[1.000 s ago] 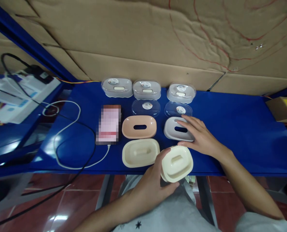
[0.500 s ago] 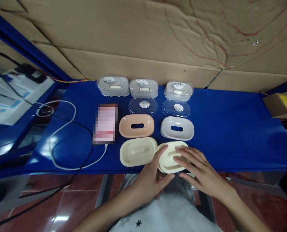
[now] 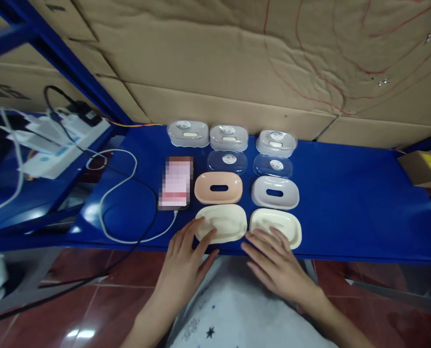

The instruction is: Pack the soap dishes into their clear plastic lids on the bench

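Two cream soap-dish bases lie side by side at the blue table's front edge, the left cream base and the right cream base. My left hand is open, fingers stretched out, its tips touching the left base's near rim. My right hand is open too, fingertips resting on the right base's near rim. Behind them sit a pink slotted tray and a grey slotted tray, then two clear lids, then three closed soap boxes along the back.
A phone with a white cable lies left of the trays on the blue table. A power strip and plugs sit at far left. Cardboard sheets rise behind. A small carton stands at far right.
My left hand set the cream base it held onto the table at front right. My right hand came back from the grey tray. Both hands now rest open at the front edge.
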Available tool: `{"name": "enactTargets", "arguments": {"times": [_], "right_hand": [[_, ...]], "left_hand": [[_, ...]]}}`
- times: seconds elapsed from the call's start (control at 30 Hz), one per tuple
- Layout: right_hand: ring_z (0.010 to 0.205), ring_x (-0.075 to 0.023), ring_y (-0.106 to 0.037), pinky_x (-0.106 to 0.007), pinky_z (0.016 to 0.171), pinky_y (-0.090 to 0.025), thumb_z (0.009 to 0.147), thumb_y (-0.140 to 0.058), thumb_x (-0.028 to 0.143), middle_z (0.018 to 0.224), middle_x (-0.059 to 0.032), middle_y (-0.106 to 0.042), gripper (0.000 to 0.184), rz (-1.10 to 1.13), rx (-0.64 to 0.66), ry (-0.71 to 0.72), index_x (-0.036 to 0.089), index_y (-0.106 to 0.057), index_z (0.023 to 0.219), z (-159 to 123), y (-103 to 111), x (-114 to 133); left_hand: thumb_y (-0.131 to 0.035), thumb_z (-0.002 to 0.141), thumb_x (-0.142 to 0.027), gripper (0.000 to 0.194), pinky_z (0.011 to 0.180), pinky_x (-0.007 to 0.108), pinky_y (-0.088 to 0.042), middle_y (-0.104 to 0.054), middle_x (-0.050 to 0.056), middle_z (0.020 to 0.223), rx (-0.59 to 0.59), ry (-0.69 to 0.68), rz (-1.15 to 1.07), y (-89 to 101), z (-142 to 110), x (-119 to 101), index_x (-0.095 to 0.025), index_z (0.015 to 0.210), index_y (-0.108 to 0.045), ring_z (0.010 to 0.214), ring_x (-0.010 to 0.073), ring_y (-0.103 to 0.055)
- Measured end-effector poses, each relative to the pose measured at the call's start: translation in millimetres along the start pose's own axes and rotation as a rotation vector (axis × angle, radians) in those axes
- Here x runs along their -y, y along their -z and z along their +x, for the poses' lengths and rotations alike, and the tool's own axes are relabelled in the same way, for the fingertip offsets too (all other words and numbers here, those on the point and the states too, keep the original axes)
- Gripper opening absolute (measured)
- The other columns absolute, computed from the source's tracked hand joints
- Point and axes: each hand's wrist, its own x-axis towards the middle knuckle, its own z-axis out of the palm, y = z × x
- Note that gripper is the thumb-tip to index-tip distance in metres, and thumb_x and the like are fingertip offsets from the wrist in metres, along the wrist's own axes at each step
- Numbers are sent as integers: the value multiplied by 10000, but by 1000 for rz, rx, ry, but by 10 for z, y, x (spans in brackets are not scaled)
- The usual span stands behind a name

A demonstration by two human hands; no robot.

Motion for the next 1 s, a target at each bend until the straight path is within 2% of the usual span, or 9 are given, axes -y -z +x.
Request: {"name": "enactTargets", "arguments": {"times": [0.1, 0.2, 0.3, 0.47, 0.6, 0.67, 0.8, 0.87, 1.0], "right_hand": [[1305, -248, -640, -512, 1235, -392, 1062, -603, 230, 1393, -72, -743, 331, 33, -13, 84, 191, -668, 1383, 187, -198, 147], [1188, -235, -656, -501, 1204, -404, 1065, -563, 144, 1307, -76, -770, 365, 27, 19, 127, 181, -646, 1419, 267, -316, 183], [1087, -238, -667, -478, 1099, -476, 1054, -537, 95, 1209, -95, -776, 426, 33, 39, 128, 160, -605, 1470, 289, -342, 182], [947, -233, -664, -387, 879, -547, 1068, -544, 138, 1092, -89, -770, 313, 57, 21, 54, 146, -660, 1358, 289, -316, 217], [904, -206, -671, -355, 853, -553, 1084, -520, 140, 991, -48, -766, 250, 134, -1, 45, 182, -697, 1256, 318, -228, 245], [937, -199, -681, -347, 880, -558, 1091, -536, 173, 1007, -38, -776, 234, 183, -39, 34, 220, -708, 1242, 384, -156, 265], [969, -174, -676, -326, 927, -558, 1093, -571, 216, 1032, -23, -777, 227, 261, -9, 136, 214, -713, 1271, 636, 5, 293], [1003, -172, -675, -329, 956, -552, 1104, -578, 327, 1066, -26, -776, 263, 286, 49, 227, 202, -701, 1299, 792, 90, 250], [1137, -208, -675, -377, 993, -551, 1112, -522, 456, 1203, -101, -765, 423, 291, 56, 198, 176, -653, 1401, 1079, 204, -43]], "left_hand": [[-682, 993, -300, 413, 1090, 675, -508, -539, 168, 1531, -13, 24, -58, -28, -125, -36, -311, 1401, -617, 1411, 440, -547], [-670, 1006, -305, 469, 1102, 604, -529, -520, 140, 1533, -69, 205, -212, 6, -234, -78, -339, 1458, -545, 1397, 375, -567], [-666, 1006, -340, 530, 1125, 597, -513, -547, 125, 1509, -147, 368, -319, 48, -273, -56, -332, 1506, -491, 1407, 360, -555], [-691, 990, -359, 515, 1194, 607, -441, -553, 92, 1524, -162, 463, -501, 16, -269, -19, -347, 1481, -538, 1428, 348, -529], [-722, 979, -373, 515, 1241, 563, -410, -514, 74, 1592, -259, 597, -918, -38, -263, -105, -372, 1463, -548, 1475, 322, -506], [-727, 962, -485, 593, 1243, 536, -421, -506, 66, 1623, -280, 627, -1242, -33, -236, -157, -396, 1505, -508, 1516, 327, -475], [-389, 903, -913, 934, 1200, 574, -467, -530, 127, 1628, -34, 739, -1933, 20, -130, -224, -341, 1642, -376, 1532, 388, -468], [-235, 884, -959, 1022, 1208, 608, -446, -561, 146, 1602, 69, 795, -2131, 36, -84, -226, -309, 1667, -338, 1539, 399, -463], [-249, 935, -896, 929, 1265, 624, -360, -554, 106, 1624, 27, 749, -2265, 8, -96, -156, -339, 1673, -331, 1597, 368, -382]]}}
